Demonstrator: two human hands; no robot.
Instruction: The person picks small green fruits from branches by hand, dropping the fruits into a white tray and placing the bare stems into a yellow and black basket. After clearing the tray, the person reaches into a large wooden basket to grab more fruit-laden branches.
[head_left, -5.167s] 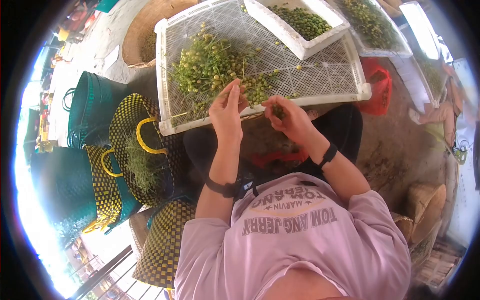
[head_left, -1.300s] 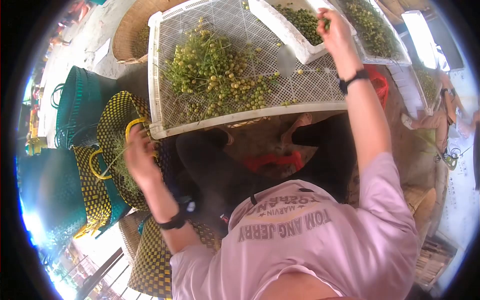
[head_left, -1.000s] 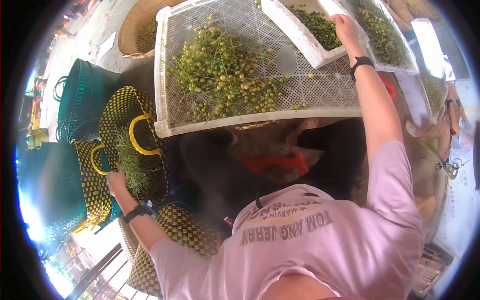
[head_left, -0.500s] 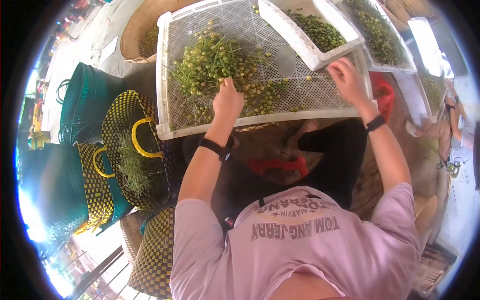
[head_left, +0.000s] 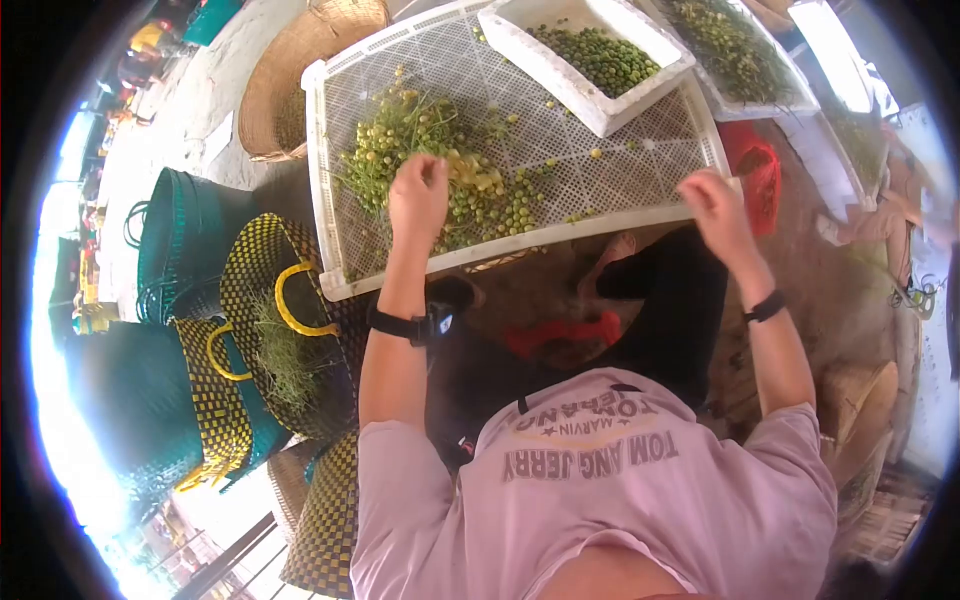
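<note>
A white perforated plastic tray (head_left: 600, 214) lies in front of me with a heap of small round green berries on thin stems (head_left: 385, 140) on its left half. Over the front of this heap is my left hand (head_left: 417, 200), its fingers curled in a pinch. A yellowish sprig of berries (head_left: 474, 174), smeared by motion, is at its fingertips. My right hand (head_left: 714, 208) hovers by the tray's right front corner, fingers bent together; whatever they may hold is hidden. Loose berries (head_left: 518, 205) are scattered near the tray's front edge.
A white foam box (head_left: 605, 118) of picked berries rests on the tray's back right. Another box (head_left: 800, 100) holds stemmed berries. Woven baskets (head_left: 240, 265) stand at left, one holding green stems (head_left: 285, 355). A red bag (head_left: 765, 185) is at right.
My left hand has moved left across the heap, with a blurred sprig beside its fingers. My right hand has drawn back from the foam box's corner toward the tray's front right corner.
</note>
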